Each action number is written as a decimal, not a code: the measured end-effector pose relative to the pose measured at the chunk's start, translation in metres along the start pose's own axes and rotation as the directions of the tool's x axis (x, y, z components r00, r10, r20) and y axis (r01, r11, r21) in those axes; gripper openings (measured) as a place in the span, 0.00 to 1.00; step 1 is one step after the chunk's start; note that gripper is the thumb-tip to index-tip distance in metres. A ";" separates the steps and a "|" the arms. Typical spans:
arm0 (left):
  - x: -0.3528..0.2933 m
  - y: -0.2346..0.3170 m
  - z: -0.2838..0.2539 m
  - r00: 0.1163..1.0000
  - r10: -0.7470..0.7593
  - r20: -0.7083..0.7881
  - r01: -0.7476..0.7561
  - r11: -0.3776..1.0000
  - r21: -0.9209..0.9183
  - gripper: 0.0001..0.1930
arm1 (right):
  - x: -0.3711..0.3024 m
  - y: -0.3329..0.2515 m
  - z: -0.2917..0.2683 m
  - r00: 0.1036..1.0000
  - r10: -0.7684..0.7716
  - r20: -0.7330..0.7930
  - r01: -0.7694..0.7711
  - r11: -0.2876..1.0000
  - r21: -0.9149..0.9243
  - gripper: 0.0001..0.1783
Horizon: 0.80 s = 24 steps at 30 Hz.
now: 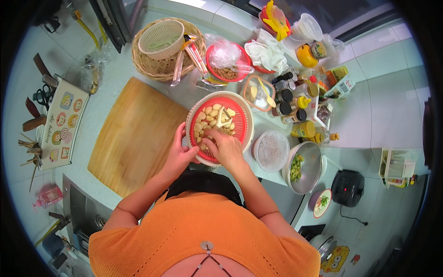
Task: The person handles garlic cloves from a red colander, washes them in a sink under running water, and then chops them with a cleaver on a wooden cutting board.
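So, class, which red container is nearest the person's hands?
The ribbed red basket of garlic cloves: the right hand reaches into it. The others, such as the red bowl of brown nuts, stand farther off.

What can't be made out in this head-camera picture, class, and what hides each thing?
Head view, hidden: whatever the person's bare right hand may be pinching; its own fingers cover it.
Head view, hidden: the exact count of pale oval cloves in the red slotted plastic basket; that hand covers some.
Head view, hidden: how many small brown nuts; a crumpled clear plastic bag covers part.
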State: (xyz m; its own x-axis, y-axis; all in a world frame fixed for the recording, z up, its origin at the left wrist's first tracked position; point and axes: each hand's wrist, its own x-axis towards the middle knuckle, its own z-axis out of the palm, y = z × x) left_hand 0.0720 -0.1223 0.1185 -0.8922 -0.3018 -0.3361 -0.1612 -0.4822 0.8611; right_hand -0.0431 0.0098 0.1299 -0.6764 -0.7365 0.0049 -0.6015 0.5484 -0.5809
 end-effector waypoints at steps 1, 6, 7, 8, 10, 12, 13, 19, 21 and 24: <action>0.005 -0.010 -0.002 0.999 -0.037 -0.001 0.037 0.999 -0.025 0.40 | -0.003 0.005 0.005 1.000 0.021 -0.006 -0.021 0.999 0.025 0.11; 0.035 -0.063 -0.012 0.988 -0.154 -0.009 0.153 0.987 -0.055 0.35 | -0.019 0.030 0.018 0.978 0.200 -0.059 -0.187 0.967 0.176 0.10; 0.038 -0.066 -0.012 0.986 -0.168 -0.017 0.166 0.984 -0.056 0.34 | -0.022 0.032 0.015 0.972 0.215 -0.093 -0.196 0.964 0.179 0.10; 0.041 -0.069 -0.010 0.989 -0.138 -0.049 0.138 0.990 -0.014 0.32 | -0.024 0.032 0.011 0.965 0.230 -0.126 -0.205 0.962 0.181 0.10; 0.051 -0.076 -0.017 0.980 -0.172 -0.100 0.174 0.985 0.006 0.32 | -0.030 0.038 0.006 0.953 0.248 -0.172 -0.228 0.965 0.131 0.12; 0.054 -0.082 -0.024 0.969 -0.208 -0.133 0.209 0.978 -0.002 0.32 | -0.038 0.042 0.003 0.930 0.315 -0.189 -0.315 0.948 0.030 0.13; 0.054 -0.082 -0.024 0.972 -0.197 -0.125 0.198 0.980 -0.003 0.32 | -0.041 0.042 0.001 0.917 0.343 -0.202 -0.354 0.935 -0.019 0.13; 0.053 -0.090 -0.020 0.978 -0.170 -0.122 0.172 0.985 0.003 0.30 | -0.066 0.059 0.021 0.870 0.493 -0.026 -0.491 0.861 -0.131 0.19; 0.052 -0.091 -0.019 0.977 -0.181 -0.112 0.181 0.983 -0.010 0.29 | -0.069 0.062 0.027 0.861 0.508 -0.034 -0.508 0.854 -0.110 0.21; 0.053 -0.096 -0.020 0.978 -0.183 -0.103 0.181 0.983 -0.029 0.28 | -0.073 0.069 0.034 0.858 0.499 -0.119 -0.504 0.864 -0.016 0.22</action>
State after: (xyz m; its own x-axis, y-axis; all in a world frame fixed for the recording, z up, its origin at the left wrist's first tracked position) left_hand 0.0486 -0.1088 0.0105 -0.7993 -0.2919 -0.5253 -0.3076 -0.5523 0.7748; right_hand -0.0205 0.0876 0.0617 -0.9313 -0.3115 -0.1886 -0.1851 0.8511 -0.4914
